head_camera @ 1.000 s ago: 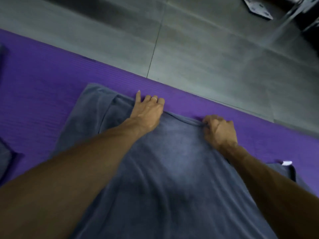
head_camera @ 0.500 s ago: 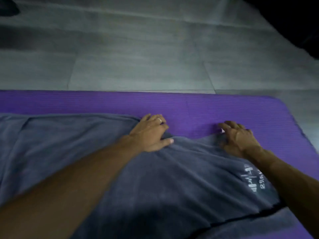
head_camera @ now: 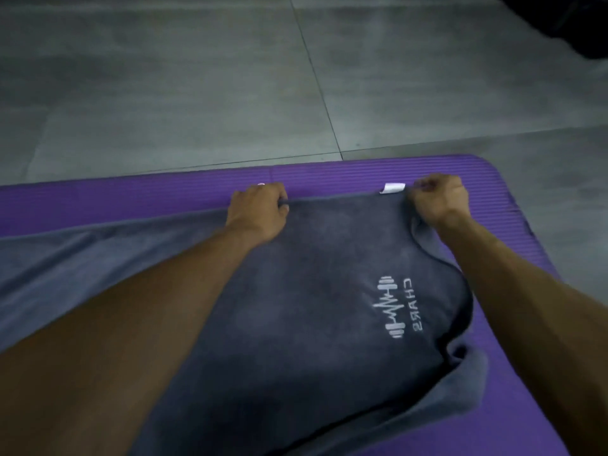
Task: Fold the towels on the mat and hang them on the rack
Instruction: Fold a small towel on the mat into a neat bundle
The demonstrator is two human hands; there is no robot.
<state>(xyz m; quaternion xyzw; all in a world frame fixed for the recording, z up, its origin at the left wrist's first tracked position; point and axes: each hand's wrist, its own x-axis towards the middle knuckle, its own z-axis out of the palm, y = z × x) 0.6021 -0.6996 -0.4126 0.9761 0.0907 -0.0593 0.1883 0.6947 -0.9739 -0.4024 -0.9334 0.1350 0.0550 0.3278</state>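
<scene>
While left hand (head_camera: pixel 260 209) and right hand (head_camera: pixel 439 200) pinch the towel (head_camera: pixel 312 291) far edge on mat (head_camera: pixel 329 176), folding step; next probably align edges.

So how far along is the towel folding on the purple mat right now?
Partly done: the grey towel already lies doubled on the purple mat, a lower layer showing at its right side. In hand: the left hand and right hand grip its far edge near the white tag. Left: further folds and hanging; no rack is in view.
</scene>
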